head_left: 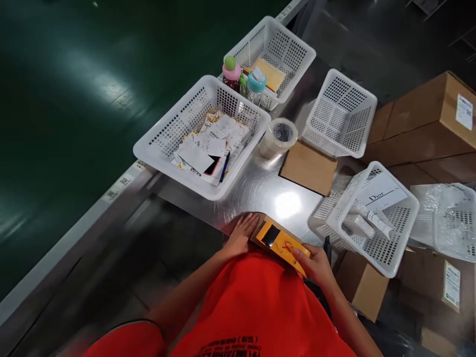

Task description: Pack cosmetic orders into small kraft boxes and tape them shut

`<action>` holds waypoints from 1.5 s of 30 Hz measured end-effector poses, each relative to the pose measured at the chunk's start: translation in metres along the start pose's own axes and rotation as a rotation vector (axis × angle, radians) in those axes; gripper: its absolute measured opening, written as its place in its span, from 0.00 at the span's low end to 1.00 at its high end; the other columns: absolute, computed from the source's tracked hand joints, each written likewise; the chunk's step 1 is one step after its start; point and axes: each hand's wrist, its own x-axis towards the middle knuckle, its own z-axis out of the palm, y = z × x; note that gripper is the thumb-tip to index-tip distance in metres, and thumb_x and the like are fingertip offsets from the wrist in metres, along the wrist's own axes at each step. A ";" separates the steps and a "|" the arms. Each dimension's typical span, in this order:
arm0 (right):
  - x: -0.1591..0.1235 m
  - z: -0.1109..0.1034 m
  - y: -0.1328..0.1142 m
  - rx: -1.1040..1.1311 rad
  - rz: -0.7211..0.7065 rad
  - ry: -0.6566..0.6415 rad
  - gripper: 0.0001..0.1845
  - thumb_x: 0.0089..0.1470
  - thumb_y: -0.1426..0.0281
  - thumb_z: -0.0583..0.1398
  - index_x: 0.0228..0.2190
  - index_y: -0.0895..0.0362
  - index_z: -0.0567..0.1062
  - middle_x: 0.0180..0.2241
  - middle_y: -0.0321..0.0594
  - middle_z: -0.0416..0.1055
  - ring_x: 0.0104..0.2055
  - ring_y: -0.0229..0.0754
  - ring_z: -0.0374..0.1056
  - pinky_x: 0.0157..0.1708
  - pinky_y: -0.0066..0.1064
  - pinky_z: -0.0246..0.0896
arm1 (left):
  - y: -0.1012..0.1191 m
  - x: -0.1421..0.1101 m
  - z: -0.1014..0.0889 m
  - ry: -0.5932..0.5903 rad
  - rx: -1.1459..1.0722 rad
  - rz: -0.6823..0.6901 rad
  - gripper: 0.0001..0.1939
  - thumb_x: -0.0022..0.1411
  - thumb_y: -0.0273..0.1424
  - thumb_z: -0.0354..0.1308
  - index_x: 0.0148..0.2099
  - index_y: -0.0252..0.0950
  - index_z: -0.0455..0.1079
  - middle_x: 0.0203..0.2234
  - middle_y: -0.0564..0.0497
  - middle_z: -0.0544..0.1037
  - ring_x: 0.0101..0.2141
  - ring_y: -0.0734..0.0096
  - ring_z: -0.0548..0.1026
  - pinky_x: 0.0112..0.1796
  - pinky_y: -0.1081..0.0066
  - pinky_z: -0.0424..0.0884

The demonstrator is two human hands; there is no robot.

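Between the left hand [243, 233], flattened with outstretched fingers against brown cardboard [263, 217], and the right hand [316, 265], a yellow packet [279, 245] lies over that cardboard, pinched by the right thumb, seemingly mid-handling: in hand, not yet released.

Tape roll [273, 147], teal-lidded bottle [256, 82], stacked cartons [416, 116]

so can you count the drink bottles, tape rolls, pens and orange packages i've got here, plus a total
Drink bottles: 2, a pink-lidded bottle and a teal-lidded bottle
Tape rolls: 1, the clear tape roll
Pens: 1, the blue pen
Orange packages: 1, the orange package in the right hand
Total: 5
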 end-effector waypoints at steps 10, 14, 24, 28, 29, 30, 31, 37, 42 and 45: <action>0.003 -0.001 0.000 0.038 -0.005 -0.046 0.29 0.42 0.43 0.64 0.22 0.59 0.74 0.18 0.34 0.62 0.21 0.34 0.54 0.19 0.27 0.45 | 0.024 0.022 -0.042 -0.137 0.076 0.323 0.67 0.44 0.49 0.70 0.74 0.36 0.32 0.71 0.34 0.45 0.69 0.42 0.47 0.66 0.49 0.44; -0.001 0.000 -0.015 0.033 -0.015 -0.087 0.32 0.43 0.41 0.62 0.27 0.61 0.78 0.21 0.35 0.66 0.23 0.35 0.56 0.21 0.27 0.48 | 0.042 0.037 -0.056 -0.263 0.184 0.460 0.57 0.41 0.46 0.70 0.69 0.36 0.50 0.63 0.36 0.62 0.62 0.41 0.61 0.62 0.52 0.56; -0.048 -0.081 0.097 -0.020 0.083 -0.020 0.33 0.38 0.38 0.61 0.17 0.57 0.68 0.16 0.31 0.55 0.21 0.33 0.50 0.19 0.27 0.39 | 0.051 0.033 -0.051 -0.221 0.419 0.413 0.49 0.41 0.40 0.69 0.64 0.36 0.55 0.60 0.37 0.66 0.61 0.47 0.64 0.65 0.49 0.50; -0.043 -0.081 0.131 -0.010 0.056 -0.025 0.33 0.37 0.37 0.61 0.15 0.56 0.64 0.16 0.30 0.53 0.21 0.32 0.48 0.20 0.28 0.38 | 0.053 0.028 -0.061 -0.208 0.562 0.408 0.49 0.43 0.43 0.68 0.65 0.35 0.55 0.60 0.35 0.66 0.63 0.45 0.61 0.65 0.48 0.50; -0.038 -0.078 0.133 -0.007 0.030 -0.028 0.33 0.38 0.38 0.61 0.15 0.55 0.64 0.16 0.30 0.53 0.21 0.32 0.48 0.20 0.28 0.38 | 0.056 0.027 -0.063 -0.191 0.627 0.403 0.49 0.43 0.44 0.68 0.65 0.33 0.56 0.61 0.33 0.65 0.64 0.42 0.59 0.64 0.47 0.50; -0.033 -0.074 0.133 0.000 0.002 -0.037 0.32 0.40 0.39 0.61 0.15 0.56 0.64 0.16 0.30 0.53 0.21 0.32 0.48 0.20 0.28 0.38 | 0.063 0.026 -0.064 -0.179 0.703 0.402 0.49 0.44 0.45 0.68 0.65 0.31 0.56 0.62 0.30 0.64 0.65 0.39 0.56 0.64 0.45 0.48; -0.027 -0.069 0.133 0.009 -0.022 -0.047 0.32 0.40 0.40 0.61 0.15 0.56 0.64 0.16 0.31 0.54 0.22 0.32 0.48 0.20 0.28 0.38 | 0.071 0.025 -0.063 -0.179 0.782 0.409 0.49 0.45 0.46 0.68 0.65 0.29 0.56 0.63 0.28 0.62 0.66 0.37 0.53 0.64 0.42 0.45; 0.003 -0.037 0.125 0.088 -0.136 -0.098 0.29 0.42 0.43 0.60 0.15 0.56 0.65 0.16 0.30 0.56 0.21 0.32 0.50 0.20 0.27 0.39 | 0.130 0.029 -0.020 -0.438 0.981 0.394 0.50 0.49 0.40 0.67 0.68 0.28 0.51 0.62 0.28 0.65 0.61 0.38 0.62 0.62 0.37 0.46; 0.001 -0.047 0.150 0.161 -0.200 -0.150 0.29 0.44 0.43 0.60 0.18 0.58 0.70 0.17 0.31 0.59 0.22 0.32 0.52 0.21 0.27 0.41 | 0.134 0.035 -0.009 -0.434 0.917 0.306 0.46 0.46 0.41 0.68 0.65 0.34 0.57 0.60 0.30 0.68 0.59 0.37 0.64 0.62 0.33 0.42; -0.008 -0.065 0.173 0.072 -0.183 -0.120 0.30 0.47 0.43 0.58 0.19 0.58 0.73 0.17 0.34 0.62 0.22 0.34 0.53 0.23 0.30 0.43 | 0.130 0.034 -0.012 -0.424 0.894 0.293 0.45 0.44 0.36 0.67 0.64 0.34 0.59 0.58 0.31 0.69 0.58 0.36 0.65 0.61 0.32 0.41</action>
